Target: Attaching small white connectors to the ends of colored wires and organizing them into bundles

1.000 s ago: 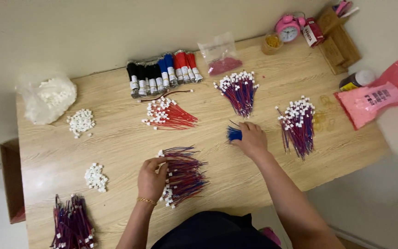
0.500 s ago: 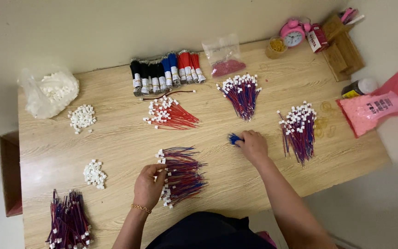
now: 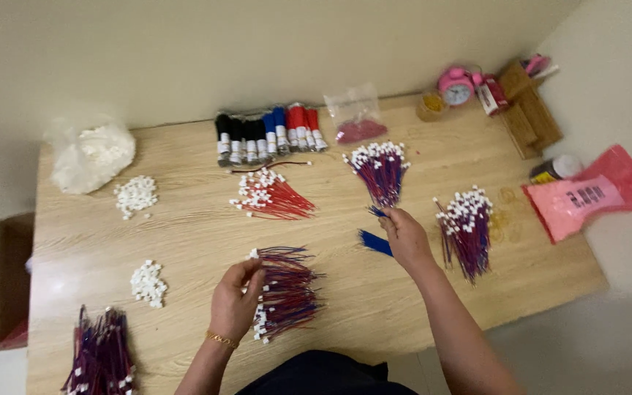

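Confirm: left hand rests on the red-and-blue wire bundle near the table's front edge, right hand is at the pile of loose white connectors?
Not quite. The head view shows the right hand at the small blue wires, not the white connectors. The left hand does rest on the red-and-blue wire bundle.

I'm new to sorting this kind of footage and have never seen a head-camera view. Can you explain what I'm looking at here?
The picture comes from a camera worn on a person's head, looking down at their own two bare hands over a wooden table. The left hand touches a pile of red and blue wires with white plugs. The right hand pinches a few blue wires; a small blue bundle lies just beside it. Around them lie more wire bundles, heaps of white plugs, a row of tape rolls, a pink clock and a pink bag.
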